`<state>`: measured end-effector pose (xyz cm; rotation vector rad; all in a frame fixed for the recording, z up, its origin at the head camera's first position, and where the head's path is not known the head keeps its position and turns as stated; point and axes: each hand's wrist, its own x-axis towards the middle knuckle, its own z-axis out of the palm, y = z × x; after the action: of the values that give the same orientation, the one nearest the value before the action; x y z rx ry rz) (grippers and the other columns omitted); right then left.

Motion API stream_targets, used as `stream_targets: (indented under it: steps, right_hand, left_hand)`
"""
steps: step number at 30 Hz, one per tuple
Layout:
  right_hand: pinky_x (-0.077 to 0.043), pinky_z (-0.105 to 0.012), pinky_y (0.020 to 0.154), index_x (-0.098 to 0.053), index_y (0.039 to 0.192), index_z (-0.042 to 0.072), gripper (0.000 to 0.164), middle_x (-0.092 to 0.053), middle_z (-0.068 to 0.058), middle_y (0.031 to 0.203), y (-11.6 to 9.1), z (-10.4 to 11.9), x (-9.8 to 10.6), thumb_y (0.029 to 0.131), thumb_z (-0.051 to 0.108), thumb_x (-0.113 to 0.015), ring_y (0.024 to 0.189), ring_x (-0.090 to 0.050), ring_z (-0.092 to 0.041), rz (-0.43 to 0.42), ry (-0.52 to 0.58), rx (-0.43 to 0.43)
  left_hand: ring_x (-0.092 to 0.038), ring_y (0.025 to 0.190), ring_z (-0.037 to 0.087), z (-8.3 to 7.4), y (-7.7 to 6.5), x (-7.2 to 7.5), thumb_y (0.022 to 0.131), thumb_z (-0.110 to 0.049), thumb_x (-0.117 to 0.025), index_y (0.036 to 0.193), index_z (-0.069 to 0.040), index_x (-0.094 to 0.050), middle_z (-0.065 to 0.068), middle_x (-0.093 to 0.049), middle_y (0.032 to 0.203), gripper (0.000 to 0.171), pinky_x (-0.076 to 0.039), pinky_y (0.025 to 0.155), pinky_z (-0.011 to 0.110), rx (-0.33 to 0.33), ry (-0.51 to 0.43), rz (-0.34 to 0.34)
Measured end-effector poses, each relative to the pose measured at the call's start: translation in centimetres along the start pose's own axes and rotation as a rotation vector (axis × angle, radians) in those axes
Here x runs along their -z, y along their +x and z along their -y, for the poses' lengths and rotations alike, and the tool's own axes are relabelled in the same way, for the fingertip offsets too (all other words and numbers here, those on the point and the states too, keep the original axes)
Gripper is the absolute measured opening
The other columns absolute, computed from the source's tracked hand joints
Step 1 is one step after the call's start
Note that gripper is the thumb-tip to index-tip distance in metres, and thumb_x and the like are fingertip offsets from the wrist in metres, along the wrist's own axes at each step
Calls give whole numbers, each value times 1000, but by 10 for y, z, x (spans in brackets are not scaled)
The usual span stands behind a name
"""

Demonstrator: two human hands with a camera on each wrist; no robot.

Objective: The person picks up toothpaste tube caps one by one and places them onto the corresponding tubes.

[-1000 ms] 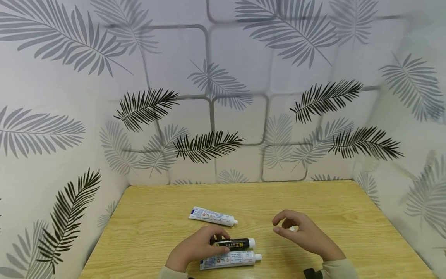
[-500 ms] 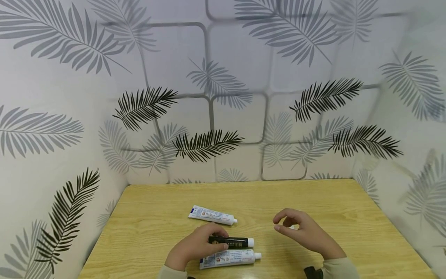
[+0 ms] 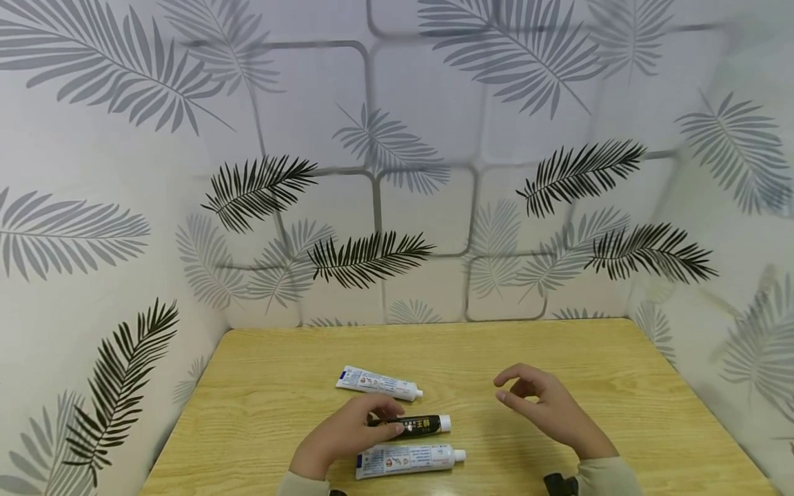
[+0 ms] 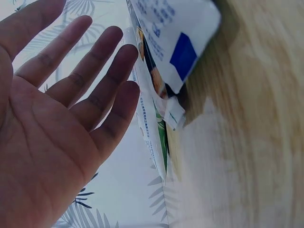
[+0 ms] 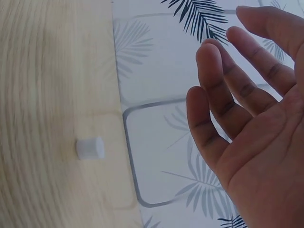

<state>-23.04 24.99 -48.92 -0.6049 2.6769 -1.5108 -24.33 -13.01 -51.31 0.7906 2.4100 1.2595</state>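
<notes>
My left hand [image 3: 347, 430] hovers over the crimped end of a black tube with a white cap [image 3: 422, 426], overlapping it in the head view. In the left wrist view the fingers are spread and loosely bent, with nothing between them. A larger white tube [image 3: 409, 460] lies just nearer than the black one, and its blue-marked end [image 4: 183, 54] shows close to the left wrist camera. Farther back rests another white tube [image 3: 378, 384]. My right hand [image 3: 546, 406] is held above the table at the right, fingers relaxed and holding nothing.
A small white cap [image 5: 90, 147] stands on the wood-grain table [image 3: 620, 372], seen in the right wrist view and hidden behind the right hand in the head view. Leaf-patterned walls [image 3: 428, 289] rise behind the table and at both sides.
My right hand has shifted slightly up and to the right. The black tube has shifted slightly away and its lettering has turned, while the left hand moved a little left. Both white tubes stay put.
</notes>
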Motion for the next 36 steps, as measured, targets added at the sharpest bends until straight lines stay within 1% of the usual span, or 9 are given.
stream_targets:
  steps: [4, 8, 11, 14, 17, 20, 24, 31, 36]
  right_hand:
    - [-59, -35, 71, -71, 121, 19, 17, -72, -12, 110, 0, -9, 1, 105, 26, -70, 81, -71, -15, -22, 20, -11]
    - [-60, -38, 72, -71, 122, 17, 18, -72, -16, 113, 0, -19, 2, 105, 25, -70, 82, -73, -22, -38, 29, -20]
    - [-59, -35, 71, -70, 122, 16, 19, -71, -16, 115, 0, -26, 4, 105, 25, -70, 84, -73, -27, -53, 29, -43]
    - [-58, -31, 71, -70, 123, 13, 23, -72, -16, 115, -1, -32, 5, 104, 26, -72, 85, -72, -28, -60, 26, -75]
    - [-56, -30, 71, -69, 124, 10, 29, -71, -16, 114, -2, -35, 5, 103, 27, -74, 86, -71, -29, -67, 20, -108]
    - [-56, -29, 71, -69, 126, 6, 33, -69, -20, 120, -3, -38, 7, 101, 28, -75, 86, -70, -24, -83, 13, -129]
    - [-56, -29, 73, -68, 127, 5, 36, -67, -22, 129, -5, -43, 12, 101, 29, -75, 88, -67, -14, -95, 1, -144]
    - [-59, -34, 77, -67, 128, 3, 34, -66, -22, 130, -9, -52, 24, 105, 27, -70, 90, -72, -24, -73, 11, -156]
    - [-59, -30, 77, -67, 128, 2, 33, -66, -23, 131, -13, -58, 31, 104, 24, -71, 92, -72, -23, -54, 2, -161]
  left_hand:
    - [-66, 107, 14, 2, 0, 2, 105, -33, -70, 124, -13, -75, 7, -74, 123, 29, -54, 93, 39, -7, -2, -35]
    - [-67, 107, 14, 2, -2, 4, 106, -32, -68, 121, -18, -77, 2, -74, 119, 23, -52, 93, 42, -8, -15, -110]
    - [-67, 106, 15, 3, -3, 6, 107, -32, -67, 120, -20, -76, -4, -73, 116, 20, -50, 93, 44, -15, -6, -178]
    - [-67, 106, 15, 3, -4, 8, 107, -31, -67, 120, -19, -76, -5, -73, 116, 20, -49, 93, 46, -13, 11, -223]
    - [-67, 109, 18, 6, -4, 10, 106, -27, -68, 121, -16, -75, 0, -73, 118, 20, -49, 95, 47, -18, 10, -249]
    - [-67, 112, 21, 11, -4, 11, 106, -28, -70, 123, -14, -74, 5, -73, 120, 23, -49, 96, 47, -26, 22, -283]
    - [-68, 113, 25, 14, -6, 14, 104, -28, -72, 123, -13, -74, 5, -73, 120, 25, -50, 98, 50, -25, 37, -337]
    - [-68, 111, 24, 18, -5, 18, 102, -20, -74, 124, -13, -74, 7, -73, 120, 23, -51, 101, 59, -23, 6, -386]
    - [-69, 111, 28, 20, -5, 20, 101, -16, -75, 122, -11, -75, 9, -73, 121, 22, -51, 102, 60, -24, 7, -414]
